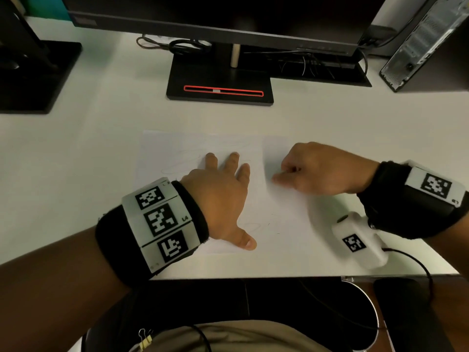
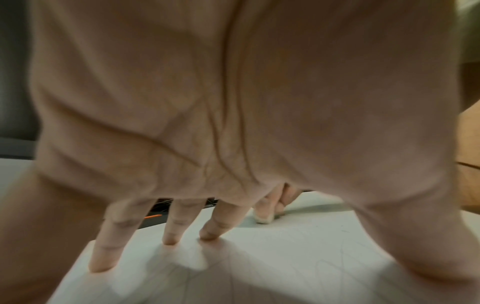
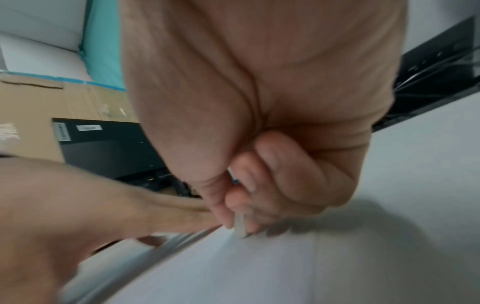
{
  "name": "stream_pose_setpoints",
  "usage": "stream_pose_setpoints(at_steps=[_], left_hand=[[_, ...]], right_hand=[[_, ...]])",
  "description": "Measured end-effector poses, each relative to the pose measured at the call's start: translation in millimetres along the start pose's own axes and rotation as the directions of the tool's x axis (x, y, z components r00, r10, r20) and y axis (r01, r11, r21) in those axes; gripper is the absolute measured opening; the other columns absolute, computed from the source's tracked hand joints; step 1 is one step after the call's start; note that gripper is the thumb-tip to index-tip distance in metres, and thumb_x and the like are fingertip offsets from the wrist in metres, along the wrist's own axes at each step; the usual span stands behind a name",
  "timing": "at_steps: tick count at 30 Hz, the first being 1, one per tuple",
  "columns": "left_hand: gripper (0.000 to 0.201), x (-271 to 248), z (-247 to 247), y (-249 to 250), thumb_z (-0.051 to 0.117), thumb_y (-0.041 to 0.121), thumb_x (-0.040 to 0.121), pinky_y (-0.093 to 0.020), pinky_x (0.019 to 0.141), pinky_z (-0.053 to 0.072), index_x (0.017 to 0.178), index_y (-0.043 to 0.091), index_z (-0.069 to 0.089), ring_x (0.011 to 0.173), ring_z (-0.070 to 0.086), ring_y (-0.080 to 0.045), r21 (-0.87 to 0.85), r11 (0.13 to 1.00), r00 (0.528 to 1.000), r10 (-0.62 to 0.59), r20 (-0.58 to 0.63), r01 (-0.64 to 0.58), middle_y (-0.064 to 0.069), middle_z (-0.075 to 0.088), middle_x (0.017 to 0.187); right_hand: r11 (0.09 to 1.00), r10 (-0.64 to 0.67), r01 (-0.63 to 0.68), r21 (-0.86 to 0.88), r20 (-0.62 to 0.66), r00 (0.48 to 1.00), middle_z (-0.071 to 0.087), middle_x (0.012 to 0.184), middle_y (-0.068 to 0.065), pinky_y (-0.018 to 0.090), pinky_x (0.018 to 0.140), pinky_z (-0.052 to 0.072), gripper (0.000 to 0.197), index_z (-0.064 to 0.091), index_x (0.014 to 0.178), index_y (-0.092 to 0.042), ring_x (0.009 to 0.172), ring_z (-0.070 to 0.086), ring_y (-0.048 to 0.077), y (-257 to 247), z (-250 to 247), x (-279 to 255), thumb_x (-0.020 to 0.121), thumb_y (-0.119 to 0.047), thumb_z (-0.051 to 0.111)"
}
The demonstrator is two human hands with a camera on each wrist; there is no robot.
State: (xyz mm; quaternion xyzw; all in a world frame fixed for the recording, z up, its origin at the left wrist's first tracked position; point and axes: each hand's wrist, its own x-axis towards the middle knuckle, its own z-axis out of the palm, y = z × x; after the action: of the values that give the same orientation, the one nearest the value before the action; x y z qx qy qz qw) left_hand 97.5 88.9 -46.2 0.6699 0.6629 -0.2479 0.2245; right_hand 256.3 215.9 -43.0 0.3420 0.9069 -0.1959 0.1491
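Observation:
A white sheet of paper (image 1: 177, 153) with faint pencil scribbles lies on the white desk (image 1: 76, 148). My left hand (image 1: 228, 199) presses flat on the sheet with straight, spread fingers; in the left wrist view its fingertips (image 2: 170, 239) touch the paper (image 2: 285, 257). My right hand (image 1: 279, 179) is to its right, with curled fingers over the sheet's right part. In the right wrist view its thumb and fingers pinch a small white eraser (image 3: 240, 225), whose tip touches the paper (image 3: 259, 267). In the head view the eraser is hidden by the fingers.
A black monitor stand (image 1: 219, 82) with a red-rimmed slot stands behind the paper. Another black base (image 1: 33, 74) is at far left, a computer tower (image 1: 426, 41) at far right, and cables (image 1: 187, 45) lie behind. The desk's front edge (image 1: 253, 276) is near my wrists.

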Motion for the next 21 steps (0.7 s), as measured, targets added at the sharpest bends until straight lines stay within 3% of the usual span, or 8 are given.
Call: stream_pose_setpoints(at_steps=[3, 6, 11, 15, 19, 21], left_hand=[[0.137, 0.3, -0.7, 0.7, 0.06, 0.084, 0.068, -0.058, 0.109, 0.037, 0.155, 0.014, -0.019, 0.148, -0.01, -0.045, 0.002, 1.0, 1.0, -0.001, 0.004, 0.001, -0.007, -0.027, 0.162], [0.136, -0.6, -0.9, 1.3, 0.06, 0.084, 0.068, -0.058, 0.108, 0.038, 0.155, 0.014, -0.017, 0.148, -0.009, -0.046, 0.012, 1.0, 1.0, 0.0, -0.005, 0.0, -0.008, -0.025, 0.162], [0.136, -0.4, -1.0, 1.1, 0.059, 0.085, 0.068, -0.056, 0.107, 0.04, 0.156, 0.014, -0.017, 0.148, -0.007, -0.045, 0.022, 1.0, 1.0, -0.003, -0.005, 0.003, -0.008, -0.025, 0.162], [0.136, -1.0, -1.4, 1.6, 0.057, 0.087, 0.066, -0.054, 0.104, 0.04, 0.156, 0.014, -0.015, 0.148, -0.004, -0.044, 0.05, 0.999, 1.0, -0.006, -0.025, 0.007, -0.008, -0.022, 0.163], [0.136, -1.0, -1.1, 0.7, 0.057, 0.087, 0.066, -0.054, 0.104, 0.04, 0.156, 0.014, -0.015, 0.148, -0.003, -0.044, 0.052, 0.999, 1.0, -0.01, -0.021, 0.011, -0.007, -0.022, 0.163], [0.136, -0.6, -1.3, 0.7, 0.056, 0.088, 0.066, -0.054, 0.103, 0.041, 0.156, 0.014, -0.015, 0.148, -0.003, -0.044, 0.056, 0.998, 1.0, -0.008, -0.027, 0.009, -0.007, -0.022, 0.163]], right_hand=[[0.999, -0.026, 0.026, 0.021, 0.025, 0.999, 0.035, 0.052, -0.001, 0.024, 0.048, 0.029, 0.05, 0.041, 0.058, -0.01, 0.046, 0.03, 0.012, -2.6, 3.3, -3.2, 0.098, -0.036, 0.056], [0.997, 0.058, -0.056, 0.047, -0.045, 0.997, 0.033, 0.053, 0.001, 0.03, 0.051, 0.028, 0.051, 0.037, 0.056, -0.011, 0.049, 0.03, 0.016, 7.6, -4.6, -0.5, 0.099, -0.032, 0.057], [0.999, -0.019, 0.019, 0.029, 0.014, 1.0, 0.038, 0.053, 0.0, 0.027, 0.051, 0.032, 0.051, 0.043, 0.057, -0.01, 0.049, 0.033, 0.014, -6.4, 6.0, -3.4, 0.099, -0.036, 0.056], [0.997, 0.047, -0.042, 0.07, -0.068, 0.997, 0.036, 0.053, 0.003, 0.03, 0.052, 0.03, 0.051, 0.038, 0.056, -0.011, 0.05, 0.033, 0.017, 1.4, -1.2, 2.7, 0.099, -0.032, 0.056], [0.997, -0.067, 0.066, 0.031, 0.038, 0.997, 0.037, 0.05, -0.004, 0.022, 0.048, 0.031, 0.053, 0.041, 0.056, -0.011, 0.045, 0.033, 0.011, -13.8, 10.5, -1.9, 0.099, -0.041, 0.054], [0.998, -0.032, 0.032, 0.05, 0.006, 0.999, 0.035, 0.052, -0.002, 0.026, 0.051, 0.031, 0.053, 0.04, 0.056, -0.011, 0.047, 0.032, 0.012, -9.1, 5.7, 1.8, 0.099, -0.039, 0.055]])
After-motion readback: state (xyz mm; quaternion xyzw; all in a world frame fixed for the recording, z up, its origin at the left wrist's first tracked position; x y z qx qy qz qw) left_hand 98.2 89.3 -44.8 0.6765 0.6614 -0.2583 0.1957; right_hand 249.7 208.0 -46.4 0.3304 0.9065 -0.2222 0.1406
